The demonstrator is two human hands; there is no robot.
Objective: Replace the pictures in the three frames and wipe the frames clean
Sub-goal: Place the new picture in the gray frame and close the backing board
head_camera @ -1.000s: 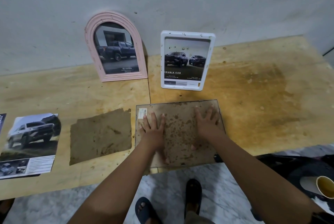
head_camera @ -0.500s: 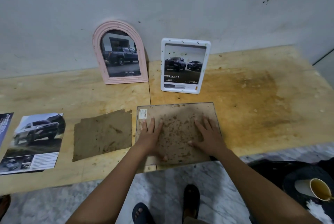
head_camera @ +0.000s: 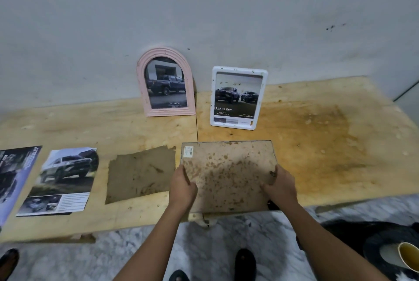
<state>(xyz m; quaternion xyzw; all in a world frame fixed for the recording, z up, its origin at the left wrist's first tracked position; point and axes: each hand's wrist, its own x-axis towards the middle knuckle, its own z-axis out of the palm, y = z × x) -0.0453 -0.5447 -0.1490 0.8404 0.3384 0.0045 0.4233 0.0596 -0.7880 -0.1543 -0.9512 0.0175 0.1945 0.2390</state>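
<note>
Stained wooden table point(head_camera: 328, 149) against the wall. Dirty spotted frame point(head_camera: 226, 167) at the table's front edge, near side overhanging. Brown sheet point(head_camera: 140, 174) just left of it, loose car picture point(head_camera: 61, 181) further left. Pink arched frame point(head_camera: 166, 82) and white frame point(head_camera: 238, 98) upright at the wall. Left hand point(head_camera: 182, 186) grips the dirty frame's left side, right hand point(head_camera: 281, 182) its right side.

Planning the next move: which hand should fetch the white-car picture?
Likely left. The white-car picture lies left of the flat frame, nearer the left hand; the right hand grips the frame's right edge and would have to cross over.
</note>
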